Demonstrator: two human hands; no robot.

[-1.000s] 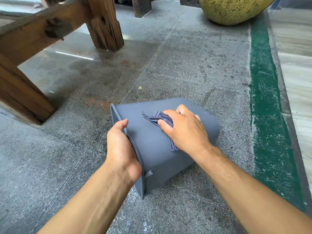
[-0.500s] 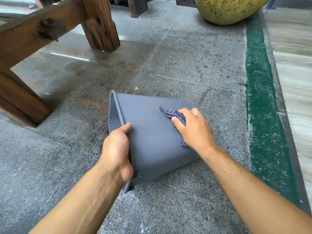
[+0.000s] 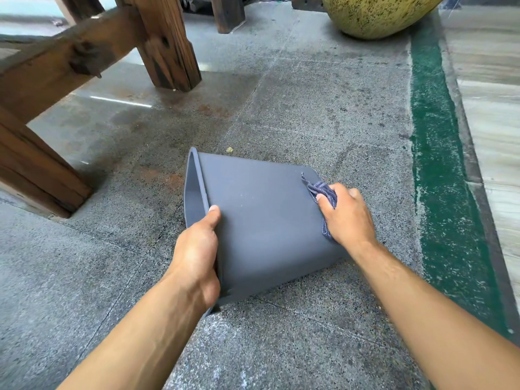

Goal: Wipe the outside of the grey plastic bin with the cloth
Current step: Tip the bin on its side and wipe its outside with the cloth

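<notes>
The grey plastic bin point(image 3: 261, 220) lies on its side on the stone floor, its open mouth facing left. My left hand point(image 3: 197, 254) grips the bin's rim at the near left, thumb on the outer wall. My right hand point(image 3: 346, 215) presses a small blue-grey cloth point(image 3: 323, 191) against the upper wall close to the bin's bottom edge at the right. Most of the cloth is hidden under my fingers; a corner and a trailing edge stick out.
Heavy wooden legs and a beam point(image 3: 56, 66) stand at the left and rear left. A large yellow speckled pot point(image 3: 377, 15) sits at the far right. A green painted strip point(image 3: 439, 164) runs along the right, with pale boards beyond it.
My right hand has slid the cloth rightward across the bin's wall, from near the middle to the bottom end. The bin has turned a little under my left hand's grip.
</notes>
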